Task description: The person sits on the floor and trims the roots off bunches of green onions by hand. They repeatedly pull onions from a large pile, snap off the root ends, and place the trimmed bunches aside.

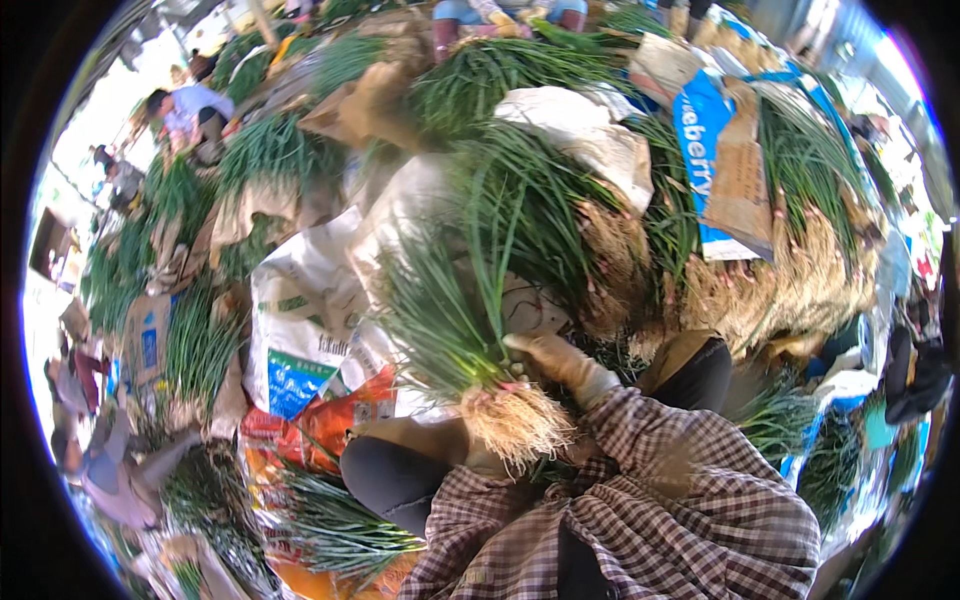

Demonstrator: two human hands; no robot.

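Note:
A bunch of green onions (480, 367) is in front of me, with leaves to the upper left and pale stringy roots (517, 420) toward my lap. My left hand (486, 459) supports it from below, mostly hidden by the roots. In a pale work glove, my right hand (555, 361) is at the bunch's right side, its fingertips on a few longer stalks (495, 307). Both forearms are in checked sleeves. Behind the bunch lies a white woven sack (304, 300) bearing print. A larger heap of green onions (540, 202) rests beyond my right hand, roots toward the right.
More rooted green onions (810, 255) lie at right, partly under a blue printed bag (701, 150). An orange printed sack (330, 420) and loose green onions (337, 521) are by my left knee (397, 472). Across from me sits a gloved person (506, 19); others work at left.

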